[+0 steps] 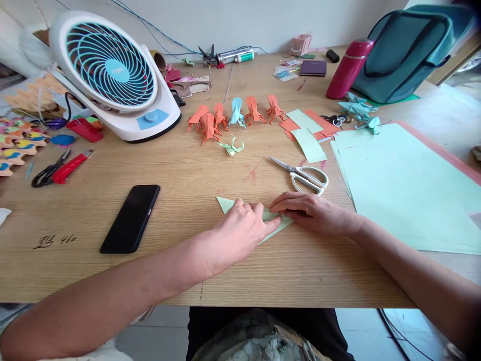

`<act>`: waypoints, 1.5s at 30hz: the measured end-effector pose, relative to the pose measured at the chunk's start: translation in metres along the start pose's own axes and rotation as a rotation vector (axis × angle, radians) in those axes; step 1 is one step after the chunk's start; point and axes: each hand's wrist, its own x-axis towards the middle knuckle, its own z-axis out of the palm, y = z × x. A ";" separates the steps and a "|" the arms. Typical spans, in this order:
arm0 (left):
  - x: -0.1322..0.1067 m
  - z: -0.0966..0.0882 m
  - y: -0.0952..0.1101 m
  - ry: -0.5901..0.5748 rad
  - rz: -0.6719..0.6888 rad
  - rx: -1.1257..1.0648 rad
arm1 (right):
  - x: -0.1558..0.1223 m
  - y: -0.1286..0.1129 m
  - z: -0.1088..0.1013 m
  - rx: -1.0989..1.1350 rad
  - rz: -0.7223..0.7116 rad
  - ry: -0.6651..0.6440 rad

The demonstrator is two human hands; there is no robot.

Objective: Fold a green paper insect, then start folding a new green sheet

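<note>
A pale green sheet of paper (278, 230), folded into a triangle, lies on the wooden table under both hands. My left hand (246, 228) rests on it, fingers curled and pressing down on the paper, which hides part of it. At the triangle's right side, my right hand (310, 210) has its fingers together on the paper's edge. White-handled scissors (304, 175) lie just beyond my right hand, blades pointing left. Past the hands stands a small green folded paper figure (232, 146), with several orange paper figures (208, 125) and a blue one (236, 113) behind it.
A black phone (130, 218) lies left of my left arm. Large green sheets (409, 185) cover the right side, with cut paper strips (308, 144) nearby. A white fan (112, 70), a red flask (349, 68) and a teal bag (408, 55) stand farther back.
</note>
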 end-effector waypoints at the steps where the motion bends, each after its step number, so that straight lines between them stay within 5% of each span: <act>1: 0.001 -0.003 -0.001 -0.010 0.010 0.014 | 0.000 -0.001 0.000 -0.001 0.006 0.002; 10: -0.003 0.019 -0.020 0.030 0.160 0.035 | -0.002 -0.004 -0.001 0.015 0.011 -0.009; 16: -0.007 0.021 -0.021 0.063 0.132 -0.094 | -0.003 -0.001 -0.004 0.033 -0.011 -0.041; 28: 0.030 -0.005 -0.007 -0.219 0.175 0.091 | -0.001 -0.001 -0.005 0.084 -0.020 -0.066; 37: 0.007 0.015 -0.012 -0.045 0.131 0.089 | -0.003 -0.001 -0.004 0.059 -0.013 -0.069; 45: -0.005 0.020 -0.021 -0.100 0.098 -0.022 | -0.004 0.001 -0.002 0.049 -0.028 -0.043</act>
